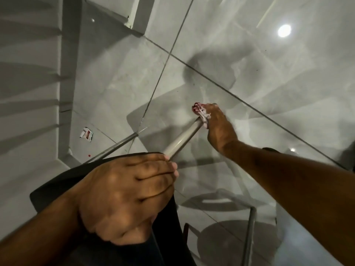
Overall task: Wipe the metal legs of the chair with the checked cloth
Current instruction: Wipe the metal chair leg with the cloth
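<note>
A dark chair seat (63, 181) is tipped in the lower left, its metal legs pointing away from me. My left hand (126, 194) grips the seat's edge at the base of the nearest leg (182, 138), a pale shiny tube. My right hand (219, 127) is closed around the far tip of that leg, with the red and white checked cloth (201, 112) bunched between fingers and metal. Only a small part of the cloth shows. A second, thinner leg (115, 146) runs to the left, and a third (249, 237) stands at the lower right.
Glossy grey floor tiles (230, 54) reflect ceiling lights. A white wall and skirting (28, 93) runs down the left side. A small red and white wrapper (86, 133) lies on the floor near the wall. Another dark object sits at the right edge (348, 156).
</note>
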A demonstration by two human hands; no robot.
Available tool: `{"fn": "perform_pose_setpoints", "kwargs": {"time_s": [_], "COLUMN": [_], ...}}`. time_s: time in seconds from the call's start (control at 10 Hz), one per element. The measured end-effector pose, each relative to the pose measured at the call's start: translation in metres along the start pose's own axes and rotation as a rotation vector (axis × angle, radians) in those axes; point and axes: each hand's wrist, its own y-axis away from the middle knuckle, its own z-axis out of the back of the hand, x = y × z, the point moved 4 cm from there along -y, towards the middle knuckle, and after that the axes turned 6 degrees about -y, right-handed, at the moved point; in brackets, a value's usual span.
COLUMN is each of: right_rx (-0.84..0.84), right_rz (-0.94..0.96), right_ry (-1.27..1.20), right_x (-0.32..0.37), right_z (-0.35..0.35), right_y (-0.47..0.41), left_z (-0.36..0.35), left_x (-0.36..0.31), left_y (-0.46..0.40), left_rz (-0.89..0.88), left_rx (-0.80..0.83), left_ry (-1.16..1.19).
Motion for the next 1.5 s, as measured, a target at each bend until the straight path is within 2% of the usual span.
{"fn": "perform_pose_setpoints", "kwargs": {"time_s": [0.1, 0.2, 0.3, 0.4, 0.5, 0.6, 0.7, 0.8, 0.9, 1.0, 1.1, 1.2, 1.3, 1.4, 1.5], "right_rx": [0.113, 0.229, 0.253, 0.186, 0.158, 0.071, -0.132, -0.28, -0.224, -0.171, 0.011, 0.092, 0.047, 0.085, 0.185], "right_rz": [-0.129, -0.287, -0.435, -0.449, -0.386, -0.13, 0.023, 0.031, -0.099, -0.398, -0.544, -0.563, -0.542, -0.34, -0.275], "right_ry": [0.047, -0.019, -0.078, -0.363, -0.524, -0.513, -0.35, -0.3, -0.431, -0.596, -0.592, -0.834, -0.855, -0.651, -0.773], "right_x": [-0.025, -0.03, -0.017, 0.008, 0.043, 0.076, 0.093, 0.058, 0.021, -0.015, -0.021, -0.009, 0.019, 0.066, 0.1], "right_z": [-0.003, 0.001, 0.016, 0.029, 0.038, 0.028, 0.007, -0.018, -0.017, -0.004, 0.002, 0.002, 0.007, 0.025, 0.051], "right_y": [-0.036, -0.05, -0.052, -0.035, 0.0, 0.054, 0.083, 0.065, 0.026, -0.027, -0.044, -0.025, 0.008, 0.038, 0.058], "left_z": [-0.002, -0.002, 0.003, 0.005, 0.007, 0.005, 0.004, 0.0, -0.007, -0.013, -0.009, -0.001, 0.003, 0.002, 0.001], "left_x": [0.002, 0.004, 0.003, 0.003, 0.001, 0.0, -0.001, -0.001, 0.001, 0.001, 0.002, 0.003, 0.001, 0.003, 0.005], "left_y": [0.003, 0.003, -0.001, -0.004, -0.005, -0.004, -0.005, -0.002, 0.003, 0.008, 0.005, 0.0, -0.004, -0.003, -0.003], "left_rz": [0.017, 0.048, 0.05, 0.037, 0.046, 0.049, 0.052, 0.059, 0.065, 0.087, 0.084, 0.066, 0.037, 0.036, 0.046], "left_rx": [0.024, 0.014, 0.012, 0.029, 0.011, 0.001, -0.026, -0.046, -0.026, 0.006, -0.019, -0.051, -0.067, -0.045, -0.036], "left_ry": [0.025, 0.056, 0.056, 0.045, 0.044, 0.044, 0.019, 0.023, 0.028, 0.023, 0.055, 0.052, 0.026, -0.005, -0.042]}}
